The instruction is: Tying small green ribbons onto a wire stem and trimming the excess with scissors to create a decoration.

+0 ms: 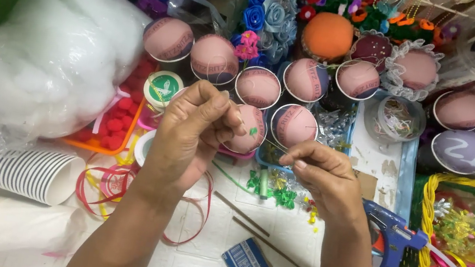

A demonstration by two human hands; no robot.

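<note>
While both hands pinch something too thin to identify, they hide a pink ball.

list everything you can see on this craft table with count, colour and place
pincushion cups: about a dozen, pink fabric domes, across the back
orange ball: one, back centre
fabric flowers: many, blue, purple, green, back
stuffing bag: one, white, left
paper cups: one stack, white, lying at left
ribbon: red loops, beside the stack
glue gun: one, blue, right
sticks: two, brown, front centre
small packet: one, blue, front
basket: one, yellow rim, right
left hand: pinching a small green piece
right hand: fingertips pinched, seemingly on thread
</note>
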